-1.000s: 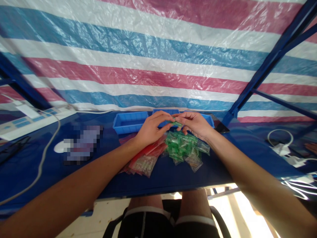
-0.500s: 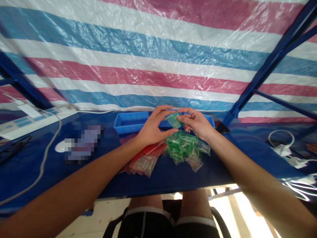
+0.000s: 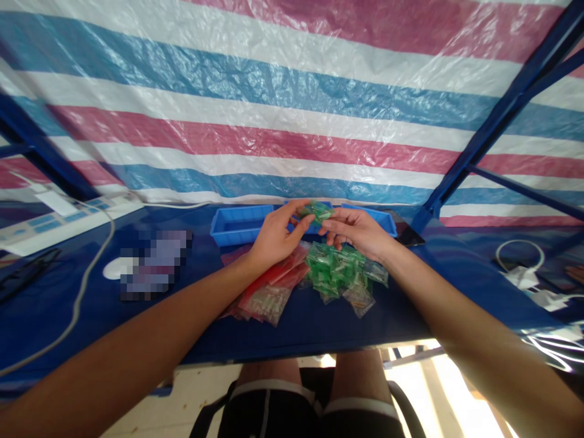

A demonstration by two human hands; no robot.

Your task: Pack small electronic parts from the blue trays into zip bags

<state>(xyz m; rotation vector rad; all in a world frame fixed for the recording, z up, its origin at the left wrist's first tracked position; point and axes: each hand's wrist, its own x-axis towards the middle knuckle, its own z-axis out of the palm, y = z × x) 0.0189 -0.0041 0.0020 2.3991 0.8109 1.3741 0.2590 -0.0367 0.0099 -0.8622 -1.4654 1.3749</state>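
Note:
Between my hands, above the table, is a small green plastic bag [image 3: 318,211]. My left hand [image 3: 280,234] pinches its left side between thumb and fingers. At its right edge, my right hand [image 3: 353,230] grips it with thumb and fingertips. What lies inside the bag is too small to make out. Just below my right hand lies a pile of green bags [image 3: 335,271] with a few clear ones at its front. Under my left forearm, red-edged clear bags [image 3: 269,295] are fanned out, partly hidden by the arm.
Blue plastic bins stand at the back: a left bin [image 3: 241,225], a right bin [image 3: 383,222] and one behind my hands. A white power strip [image 3: 68,225], a blurred-out object [image 3: 157,264] and a white cable lie left. White chargers [image 3: 522,277] lie right.
My left hand has closed from a spread pose onto the green bag. The bag has tilted flatter and sits slightly higher, with my right hand still on it.

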